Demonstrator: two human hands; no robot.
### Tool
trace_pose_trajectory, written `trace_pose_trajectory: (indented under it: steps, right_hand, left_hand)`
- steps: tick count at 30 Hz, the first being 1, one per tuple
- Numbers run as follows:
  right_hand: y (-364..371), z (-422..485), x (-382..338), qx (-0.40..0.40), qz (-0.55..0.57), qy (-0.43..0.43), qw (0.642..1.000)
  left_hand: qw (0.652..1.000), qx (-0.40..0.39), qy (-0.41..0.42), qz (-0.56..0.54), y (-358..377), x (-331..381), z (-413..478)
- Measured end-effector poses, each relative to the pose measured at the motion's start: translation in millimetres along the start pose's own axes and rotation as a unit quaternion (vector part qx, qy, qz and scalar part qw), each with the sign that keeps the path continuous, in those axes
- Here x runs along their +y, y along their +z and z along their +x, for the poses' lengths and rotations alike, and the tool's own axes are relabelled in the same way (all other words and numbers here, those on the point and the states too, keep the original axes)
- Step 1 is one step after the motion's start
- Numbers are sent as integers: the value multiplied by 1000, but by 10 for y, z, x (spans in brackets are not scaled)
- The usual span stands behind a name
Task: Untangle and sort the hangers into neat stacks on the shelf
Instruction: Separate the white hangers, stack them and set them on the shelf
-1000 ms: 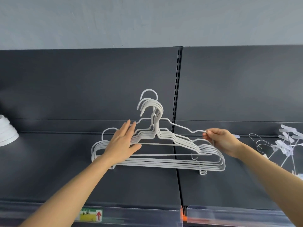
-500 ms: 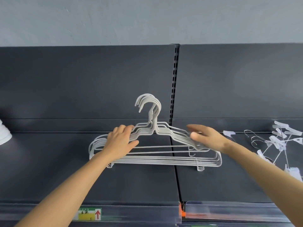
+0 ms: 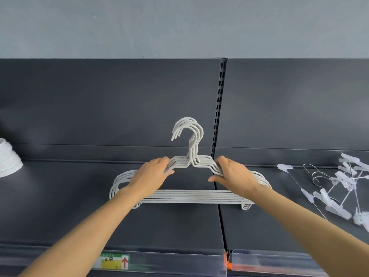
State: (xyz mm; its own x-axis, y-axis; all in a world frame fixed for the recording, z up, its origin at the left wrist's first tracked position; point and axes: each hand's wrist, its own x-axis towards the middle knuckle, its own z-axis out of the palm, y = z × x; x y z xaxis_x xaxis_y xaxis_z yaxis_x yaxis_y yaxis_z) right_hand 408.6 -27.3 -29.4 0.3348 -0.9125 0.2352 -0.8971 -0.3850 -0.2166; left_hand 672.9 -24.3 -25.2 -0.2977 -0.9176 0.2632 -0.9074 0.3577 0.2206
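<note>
Your right hand (image 3: 235, 174) now joins your left hand (image 3: 151, 174), both gripping the shoulders of the white hangers (image 3: 189, 195), squared on the shelf (image 3: 60, 206). That stack looks nearly done; the clip hangers (image 3: 337, 209) on the right lie tangled.

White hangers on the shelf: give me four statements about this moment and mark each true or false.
1. The left hand and the right hand both grip the stack of white hangers at its shoulders. True.
2. The open ends of the hangers' hooks face right. False: the hooks open to the left.
3. The clip hangers lie to the right of the stack, apart from it. True.
4. The red-arrow label sits below the right hand. False: the price label sits on the front edge of the shelf, on the left, beside the left forearm.
</note>
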Motion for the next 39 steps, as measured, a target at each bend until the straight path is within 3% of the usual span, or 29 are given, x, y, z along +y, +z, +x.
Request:
trace_pose_trajectory:
  steps: [4,9,16,25,34,39]
  right_hand:
    - [39,34,-21,23,7,-10,1000]
    - [91,51,-57,-8,-7,-35,999]
    - [33,220,-134,-75,19,26,997]
    - [-8,266,-163,-80,37,42,995]
    - [-44,160,27,-51,158,-30,986]
    - [-36,207,97,-57,171,-51,982]
  left_hand:
    - [999,39,12,17,13,-47,9]
    - [999,-40,18,-1,46,-96,22]
    - [988,-133,-40,-60,-69,71,191]
    - [989,-129,-44,-62,-105,178,179]
    - [990,-102,-54,-75,-28,-85,220]
    - [993,-69,-48,-78,-10,-74,216]
